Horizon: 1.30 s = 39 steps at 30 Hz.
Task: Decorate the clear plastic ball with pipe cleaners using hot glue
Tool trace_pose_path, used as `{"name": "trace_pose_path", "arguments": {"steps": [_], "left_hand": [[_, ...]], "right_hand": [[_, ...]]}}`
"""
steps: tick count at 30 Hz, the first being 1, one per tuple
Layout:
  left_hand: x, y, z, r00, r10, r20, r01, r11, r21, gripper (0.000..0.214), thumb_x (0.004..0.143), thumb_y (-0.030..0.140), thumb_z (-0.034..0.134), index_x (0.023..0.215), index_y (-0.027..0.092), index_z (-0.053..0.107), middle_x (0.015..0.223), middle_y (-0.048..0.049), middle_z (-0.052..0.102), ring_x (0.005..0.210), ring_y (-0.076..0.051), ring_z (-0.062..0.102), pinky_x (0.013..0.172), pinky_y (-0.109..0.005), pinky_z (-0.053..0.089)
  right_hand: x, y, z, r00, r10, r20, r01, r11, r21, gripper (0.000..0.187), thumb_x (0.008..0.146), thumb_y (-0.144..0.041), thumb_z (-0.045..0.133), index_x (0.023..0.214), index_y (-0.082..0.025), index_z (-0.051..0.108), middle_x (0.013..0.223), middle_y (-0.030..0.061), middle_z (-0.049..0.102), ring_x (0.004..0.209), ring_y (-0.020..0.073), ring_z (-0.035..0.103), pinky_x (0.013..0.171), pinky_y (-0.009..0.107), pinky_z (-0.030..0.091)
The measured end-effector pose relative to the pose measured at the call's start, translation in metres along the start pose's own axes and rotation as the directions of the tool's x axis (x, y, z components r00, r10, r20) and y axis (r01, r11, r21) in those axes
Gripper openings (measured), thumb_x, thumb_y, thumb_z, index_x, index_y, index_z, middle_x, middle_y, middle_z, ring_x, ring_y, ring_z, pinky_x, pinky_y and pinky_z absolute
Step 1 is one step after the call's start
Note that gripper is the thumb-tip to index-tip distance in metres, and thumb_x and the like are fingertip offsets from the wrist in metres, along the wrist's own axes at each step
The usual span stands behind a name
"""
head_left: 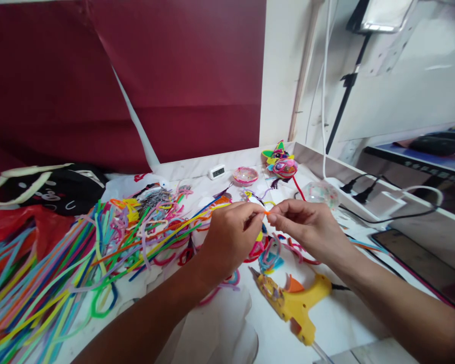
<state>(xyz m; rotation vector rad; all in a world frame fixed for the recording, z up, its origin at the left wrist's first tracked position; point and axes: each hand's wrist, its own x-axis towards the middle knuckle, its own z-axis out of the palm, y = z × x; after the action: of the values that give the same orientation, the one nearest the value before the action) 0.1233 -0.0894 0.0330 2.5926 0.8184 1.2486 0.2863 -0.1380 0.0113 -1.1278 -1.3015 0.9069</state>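
Note:
Between my two hands, over the middle of the table, is a small piece of orange pipe cleaner (267, 213). My left hand (235, 232) pinches it from the left, the fingers curled and pressed together. From the right, my right hand (305, 222) pinches its other side with thumb and forefinger. Most of the piece is hidden by the fingertips. Just below the hands lie curled pipe cleaner pieces in pink, red and blue (271, 258). A yellow hot glue gun (298, 303) lies on its side nearer to me, its nozzle pointing up and left.
Many loose pipe cleaners (56, 273) cover the left side. A black bag (60, 189), a digital timer (216, 172), a pink-rimmed dish (245, 176) and a colourful pipe cleaner figure (280, 162) stand at the back. To the right are a power strip (371, 197) and a phone (420, 263).

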Motion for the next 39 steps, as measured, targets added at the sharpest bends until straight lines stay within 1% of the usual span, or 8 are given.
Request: {"name": "trace_pose_path", "arguments": {"steps": [4, 9, 13, 16, 20, 24, 34, 39], "left_hand": [[0.0013, -0.0009, -0.0012, 0.998, -0.053, 0.035, 0.054, 0.998, -0.039, 0.01, 0.081, 0.014, 0.062, 0.075, 0.015, 0.07, 0.06, 0.0032, 0.067, 0.05, -0.007, 0.055, 0.053, -0.018, 0.04], [-0.0018, -0.0012, -0.0003, 1.0, 0.013, 0.004, -0.013, 1.0, 0.001, 0.013, 0.082, 0.017, 0.061, 0.074, 0.014, 0.07, 0.063, 0.0006, 0.068, 0.054, -0.009, 0.059, 0.057, -0.019, 0.041], [-0.0028, 0.0024, 0.0006, 0.999, 0.032, -0.009, -0.032, 0.999, 0.009, 0.015, 0.081, 0.014, 0.059, 0.071, 0.013, 0.069, 0.062, -0.0001, 0.067, 0.055, -0.009, 0.059, 0.057, -0.019, 0.041], [-0.0016, 0.0046, 0.0008, 0.999, -0.043, 0.023, 0.044, 0.999, -0.031, 0.014, 0.079, 0.013, 0.059, 0.068, 0.014, 0.068, 0.057, 0.0016, 0.063, 0.052, -0.008, 0.055, 0.055, -0.019, 0.04], [-0.001, 0.0021, -0.0002, 0.937, -0.275, 0.216, 0.326, 0.91, -0.256, 0.013, 0.081, 0.021, 0.058, 0.075, 0.015, 0.068, 0.056, 0.0037, 0.061, 0.048, -0.007, 0.052, 0.052, -0.018, 0.041], [-0.0025, -0.0031, -0.0003, 0.847, -0.354, 0.397, 0.513, 0.741, -0.434, 0.019, 0.084, 0.032, 0.057, 0.08, 0.016, 0.066, 0.055, 0.0045, 0.058, 0.046, -0.007, 0.05, 0.049, -0.017, 0.043], [0.0025, 0.001, 0.0019, 0.777, -0.421, 0.467, 0.624, 0.606, -0.493, 0.017, 0.08, 0.03, 0.062, 0.078, 0.014, 0.066, 0.06, 0.0027, 0.06, 0.047, -0.005, 0.05, 0.044, -0.015, 0.043], [0.005, 0.0028, 0.0044, 0.787, -0.451, 0.421, 0.616, 0.62, -0.486, 0.015, 0.079, 0.028, 0.062, 0.075, 0.014, 0.066, 0.055, 0.0035, 0.059, 0.043, -0.004, 0.048, 0.042, -0.014, 0.04]], "right_hand": [[-0.0012, 0.0005, 0.0003, 1.0, -0.019, -0.01, 0.019, 1.0, -0.02, 0.018, 0.072, -0.032, 0.077, 0.074, -0.016, 0.067, 0.063, -0.0022, 0.057, 0.058, 0.009, 0.046, 0.053, 0.022, 0.037], [-0.0031, 0.0035, -0.0005, 0.997, -0.076, -0.018, 0.074, 0.995, -0.073, 0.016, 0.074, -0.03, 0.074, 0.074, -0.016, 0.066, 0.064, -0.002, 0.058, 0.059, 0.0094, 0.048, 0.054, 0.022, 0.038], [-0.0069, 0.0042, -0.0014, 0.977, -0.212, -0.032, 0.197, 0.945, -0.26, 0.013, 0.081, -0.027, 0.067, 0.075, -0.016, 0.066, 0.067, -0.0001, 0.062, 0.062, 0.0108, 0.052, 0.057, 0.023, 0.04], [-0.0091, 0.0029, -0.0014, 0.961, -0.275, -0.03, 0.243, 0.89, -0.385, 0.011, 0.082, -0.023, 0.064, 0.072, -0.017, 0.065, 0.066, 0.0, 0.062, 0.064, 0.0116, 0.053, 0.059, 0.024, 0.04], [-0.0087, 0.0019, -0.0021, 0.993, -0.111, -0.03, 0.104, 0.979, -0.174, 0.018, 0.078, -0.033, 0.069, 0.073, -0.017, 0.064, 0.065, -0.0003, 0.059, 0.061, 0.0117, 0.051, 0.055, 0.024, 0.04], [-0.0076, 0.0029, -0.0052, 0.998, 0.058, 0.005, -0.058, 0.998, 0.008, 0.028, 0.073, -0.043, 0.073, 0.074, -0.017, 0.064, 0.063, -0.0016, 0.057, 0.057, 0.0103, 0.047, 0.051, 0.023, 0.037], [-0.0087, 0.0046, -0.0069, 0.996, 0.054, 0.067, -0.06, 0.994, 0.092, 0.03, 0.078, -0.046, 0.069, 0.075, -0.017, 0.061, 0.065, -0.0001, 0.06, 0.059, 0.0109, 0.052, 0.055, 0.023, 0.042], [-0.0093, 0.0057, -0.0072, 0.998, 0.032, 0.05, -0.036, 0.996, 0.079, 0.03, 0.077, -0.046, 0.07, 0.075, -0.017, 0.061, 0.063, -0.0015, 0.058, 0.055, 0.0095, 0.049, 0.05, 0.022, 0.04]]}}
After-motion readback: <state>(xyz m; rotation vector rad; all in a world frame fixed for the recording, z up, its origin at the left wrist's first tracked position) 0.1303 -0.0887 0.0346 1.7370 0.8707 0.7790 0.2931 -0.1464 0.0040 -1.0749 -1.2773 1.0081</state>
